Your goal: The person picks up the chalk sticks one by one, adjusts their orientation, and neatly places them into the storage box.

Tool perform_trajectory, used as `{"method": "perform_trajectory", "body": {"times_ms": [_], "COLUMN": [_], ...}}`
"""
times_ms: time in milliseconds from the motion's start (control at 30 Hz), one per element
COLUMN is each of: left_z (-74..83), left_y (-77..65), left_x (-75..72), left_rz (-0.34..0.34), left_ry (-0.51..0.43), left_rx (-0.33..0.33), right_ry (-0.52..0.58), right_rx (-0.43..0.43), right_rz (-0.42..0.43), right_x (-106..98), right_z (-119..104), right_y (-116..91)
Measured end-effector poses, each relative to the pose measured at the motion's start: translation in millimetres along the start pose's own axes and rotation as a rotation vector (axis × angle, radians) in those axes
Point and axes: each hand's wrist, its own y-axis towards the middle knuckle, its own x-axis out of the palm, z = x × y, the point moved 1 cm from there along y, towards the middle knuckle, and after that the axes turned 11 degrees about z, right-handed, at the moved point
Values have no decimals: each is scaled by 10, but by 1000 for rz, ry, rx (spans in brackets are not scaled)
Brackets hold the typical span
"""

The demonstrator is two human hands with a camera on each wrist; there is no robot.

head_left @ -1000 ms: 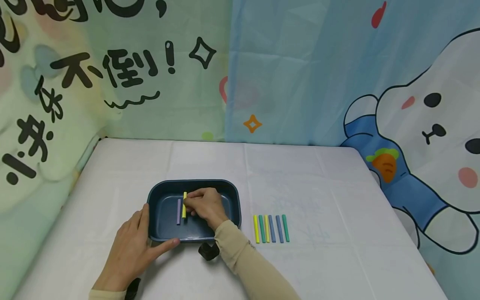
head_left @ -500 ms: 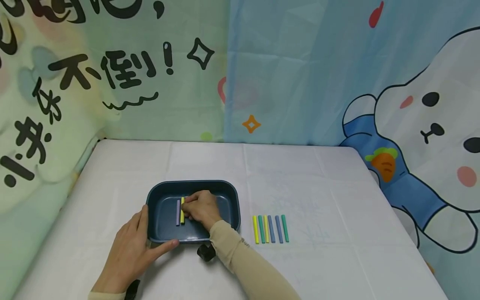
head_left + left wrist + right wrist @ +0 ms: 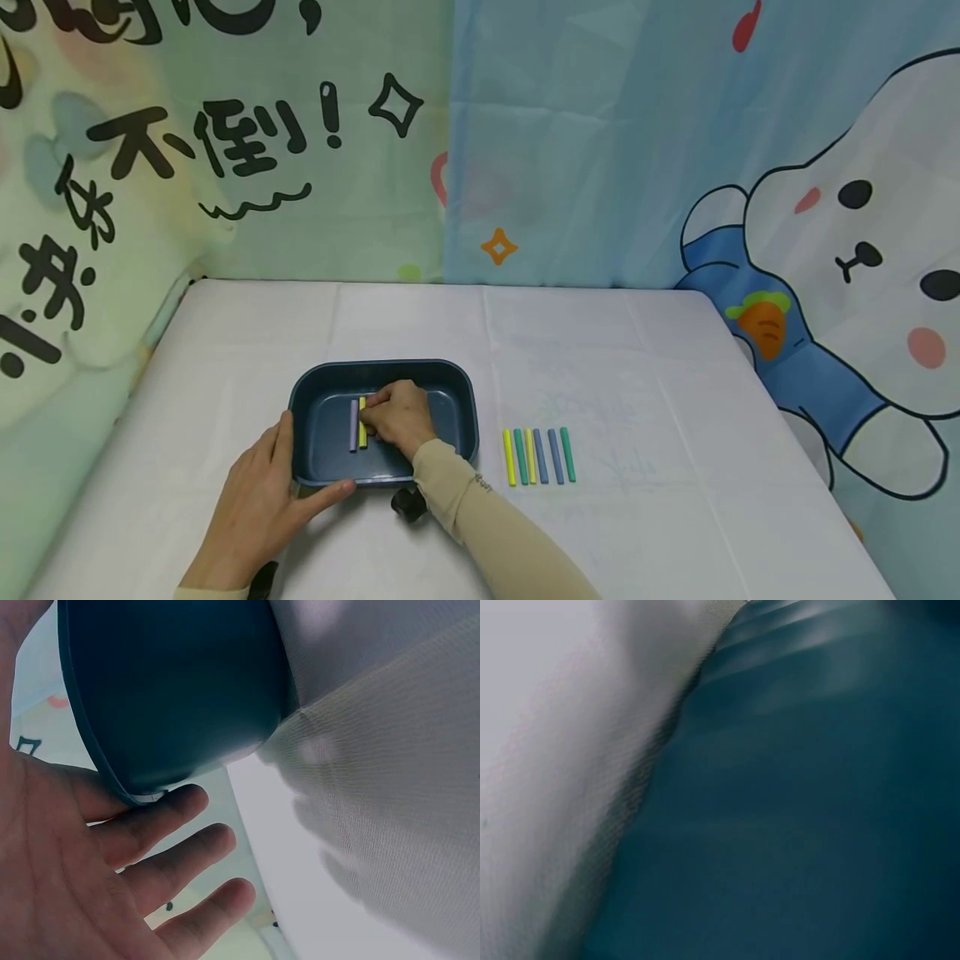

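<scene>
A dark blue rectangular tray [image 3: 322, 467] lies on the white-covered table. My left hand [image 3: 258, 492] is at its front left corner, fingers along the left side and thumb on the front edge; the left wrist view shows those fingers [image 3: 176, 862] mostly straight. Inside the tray, my right hand [image 3: 401, 417] pinches a yellow chalk stick [image 3: 363, 433] by its upper part. Just left of that stick, and nearly parallel, lies a purple chalk stick [image 3: 354, 427]. The right wrist view is filled by the tray's outer wall [image 3: 780, 825], and the right fingers do not show there.
Right of the tray, several yellow, green and blue chalk sticks [image 3: 541, 457] lie side by side in a row on the white cloth [image 3: 637, 517]. A black wrist device [image 3: 408, 504] hangs under the right wrist, near the tray's front edge. Printed curtains stand behind the table.
The right hand has brought the yellow chalk stick slightly closer to the purple one and lower in the tray. The left hand keeps its place at the tray. The head view has shifted a little.
</scene>
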Motion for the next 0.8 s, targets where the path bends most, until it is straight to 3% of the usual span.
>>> {"method": "perform_trajectory", "body": {"times_ms": [433,800], "left_z": [-7,1], "left_y": [0,10], "left_x": [1,3], "left_rz": [-4,-13], "left_ry": [1,14], "left_rx": [-6,-16], "right_ry": [-44,27], "right_rx": [-32,-32], "right_rz": [13,-16], "right_x": [-18,-155], "right_z": [-3,-32], "right_y": [-14,-59]}}
